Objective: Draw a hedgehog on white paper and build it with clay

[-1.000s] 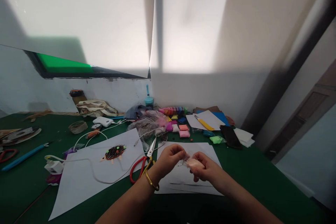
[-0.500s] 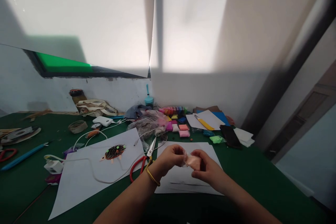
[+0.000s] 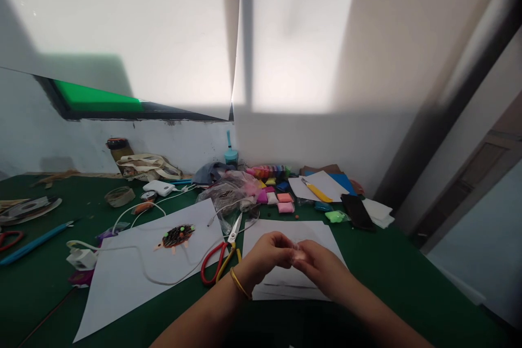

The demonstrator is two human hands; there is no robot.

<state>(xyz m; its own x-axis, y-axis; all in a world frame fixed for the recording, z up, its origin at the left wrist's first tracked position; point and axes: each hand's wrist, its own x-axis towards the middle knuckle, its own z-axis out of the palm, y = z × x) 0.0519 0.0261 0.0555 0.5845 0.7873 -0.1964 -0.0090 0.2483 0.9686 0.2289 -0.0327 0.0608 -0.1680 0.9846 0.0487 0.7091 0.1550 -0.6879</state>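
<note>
Between my two hands is a small clear packet of peach-coloured clay (image 3: 300,255), mostly covered by the fingers. My left hand (image 3: 274,253), with a gold bangle at its wrist, pinches the packet's left end. Around its right end the fingers of my right hand (image 3: 320,263) are closed. Both hands hover over a stack of white paper (image 3: 293,289). Left of them lie red-and-yellow-handled scissors (image 3: 220,255), blades pointing away. A white sheet (image 3: 122,288) further left bears a hedgehog picture (image 3: 179,236) with dark spines and small coloured dots.
Several coloured clay packets (image 3: 285,207) and a crumpled plastic bag (image 3: 228,193) lie behind the paper. A yellow cutter (image 3: 318,191) rests on paper at back right, near a dark phone-like object (image 3: 358,211). A white cable (image 3: 147,272) crosses the left sheet.
My hands have come closer together around the clay packet, so less of it shows. My left hand has shifted slightly right and down.
</note>
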